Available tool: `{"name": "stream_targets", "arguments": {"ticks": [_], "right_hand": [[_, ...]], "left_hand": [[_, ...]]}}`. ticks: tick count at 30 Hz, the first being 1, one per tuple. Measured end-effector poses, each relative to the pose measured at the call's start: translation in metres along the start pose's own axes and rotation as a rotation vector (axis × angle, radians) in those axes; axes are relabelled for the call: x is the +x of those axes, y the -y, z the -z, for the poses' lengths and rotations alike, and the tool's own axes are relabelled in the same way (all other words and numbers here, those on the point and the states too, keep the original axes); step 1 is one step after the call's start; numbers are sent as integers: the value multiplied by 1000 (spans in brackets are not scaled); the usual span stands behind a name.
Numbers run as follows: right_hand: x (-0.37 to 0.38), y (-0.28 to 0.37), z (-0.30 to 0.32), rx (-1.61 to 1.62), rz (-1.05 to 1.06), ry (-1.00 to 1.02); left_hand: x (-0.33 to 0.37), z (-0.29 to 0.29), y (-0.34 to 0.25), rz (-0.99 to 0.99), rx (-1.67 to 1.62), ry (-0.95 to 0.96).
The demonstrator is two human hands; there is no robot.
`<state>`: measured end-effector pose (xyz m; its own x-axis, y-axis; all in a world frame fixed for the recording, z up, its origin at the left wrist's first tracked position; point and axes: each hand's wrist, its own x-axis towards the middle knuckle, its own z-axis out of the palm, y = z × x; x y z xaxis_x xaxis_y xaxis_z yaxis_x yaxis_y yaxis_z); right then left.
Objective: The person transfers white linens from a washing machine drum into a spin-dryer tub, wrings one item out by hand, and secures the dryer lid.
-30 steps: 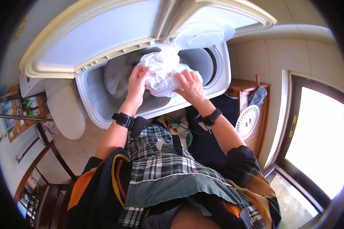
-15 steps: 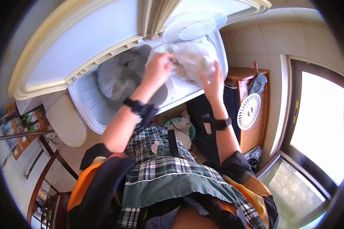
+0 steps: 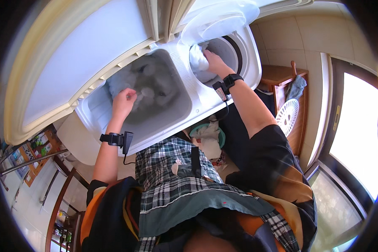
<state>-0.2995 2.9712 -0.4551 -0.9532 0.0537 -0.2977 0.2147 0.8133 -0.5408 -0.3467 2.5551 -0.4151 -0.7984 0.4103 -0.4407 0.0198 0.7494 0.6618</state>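
A white twin-tub washing machine (image 3: 182, 113) stands before me with its lids raised. My right hand (image 3: 216, 63) reaches into the round spin tub (image 3: 227, 50) on the right. Its fingers close on a bunched white cloth (image 3: 198, 59) at the tub's left side. Over the square wash tub (image 3: 182, 90) on the left hovers my left hand (image 3: 125, 101), its fingers curled together. Whether they hold anything I cannot make out. Wet white laundry (image 3: 155, 80) lies in cloudy water below. A clear round inner lid (image 3: 220, 23) leans up behind the spin tub.
The large hinged lid (image 3: 92, 46) rises over the wash tub. A green basin (image 3: 221, 136) with cloth sits below the machine's front. On the right stand a wooden cabinet (image 3: 300, 117) with a white slotted disc (image 3: 287, 115) on its side, and a bright glazed door (image 3: 357, 126).
The large white bundle both hands held over the spin tub is now down inside it with my right hand. My left hand has moved left, over the wash tub.
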Motion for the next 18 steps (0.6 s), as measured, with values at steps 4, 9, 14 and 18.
{"name": "stream_targets", "arguments": {"ticks": [4, 9, 14, 18], "right_hand": [[14, -11, -14, 176, -63, 155], [0, 12, 40, 184, -397, 172], [-67, 47, 112, 167, -556, -122], [-66, 28, 82, 259, -336, 265]], "left_hand": [[11, 0, -1, 18, 36, 108], [15, -2, 34, 128, -183, 184], [34, -5, 98, 253, -76, 61], [72, -53, 140, 225, 346, 47]]}}
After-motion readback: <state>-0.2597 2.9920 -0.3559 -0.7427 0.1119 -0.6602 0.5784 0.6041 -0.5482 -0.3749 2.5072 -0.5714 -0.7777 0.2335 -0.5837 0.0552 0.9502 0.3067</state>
